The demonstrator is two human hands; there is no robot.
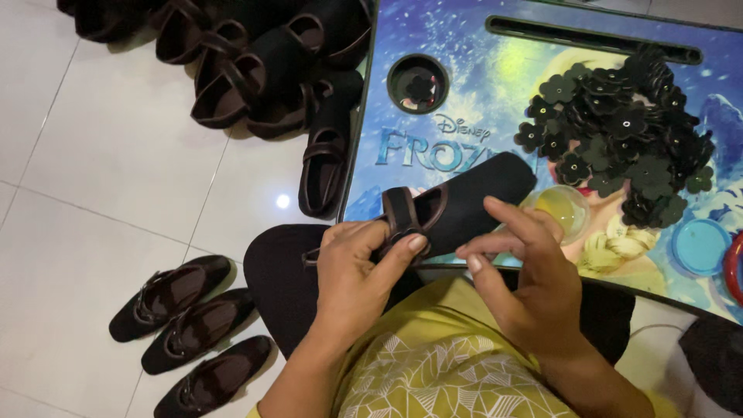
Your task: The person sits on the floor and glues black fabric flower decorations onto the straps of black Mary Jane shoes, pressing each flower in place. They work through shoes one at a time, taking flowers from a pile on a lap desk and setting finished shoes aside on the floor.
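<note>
**Black strapped shoe held at the edge of a printed lap table**

Yellow patterned cloth covers my lap, nearest the lens. Just above it my left hand (357,267) grips the black shoe (457,203) at its brown strap, thumb pressed on the buckle end. My right hand (526,267) is beside the shoe's middle, fingers curled, index and thumb touching its side. The shoe lies across the near edge of the blue table (480,85). Beyond the shoe, to its right, sit a clear cup (563,210) and a heap of dark flower pieces (619,139). Left of the shoe, three finished shoes (190,333) stand on white tiles; more shoes (255,70) are piled farther off.
</note>
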